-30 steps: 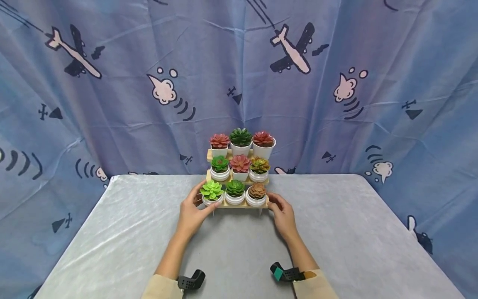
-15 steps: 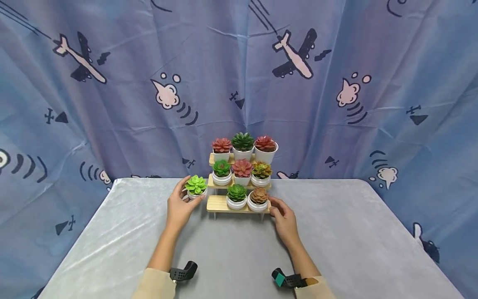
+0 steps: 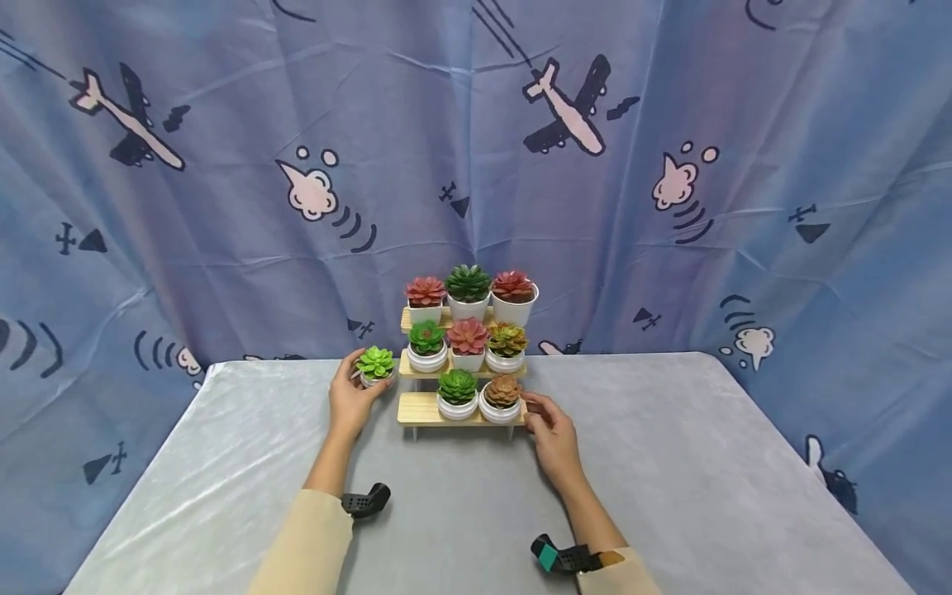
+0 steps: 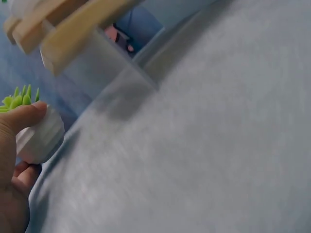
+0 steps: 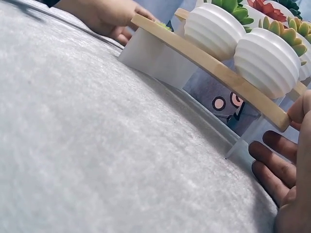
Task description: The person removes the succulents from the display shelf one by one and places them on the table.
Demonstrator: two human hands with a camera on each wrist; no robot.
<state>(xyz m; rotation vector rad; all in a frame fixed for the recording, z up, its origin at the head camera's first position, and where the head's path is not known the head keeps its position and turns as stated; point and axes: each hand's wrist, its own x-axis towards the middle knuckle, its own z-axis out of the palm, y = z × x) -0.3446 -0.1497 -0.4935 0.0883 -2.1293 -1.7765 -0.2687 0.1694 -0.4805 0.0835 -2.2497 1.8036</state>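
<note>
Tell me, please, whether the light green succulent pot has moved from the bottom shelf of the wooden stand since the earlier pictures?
Yes. The left hand holds the light green succulent pot off the wooden stand, to the left of it; the bottom shelf's left spot is bare.

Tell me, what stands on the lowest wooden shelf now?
On the lowest shelf stand two white pots: a dark green succulent and a brown succulent. Its left end is bare. The pots hide the shelf's back part.

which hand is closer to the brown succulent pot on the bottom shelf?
Right. The right hand touches the shelf end just beside the brown succulent pot; the left hand grips the light-green pot beyond the stand's far side.
</note>
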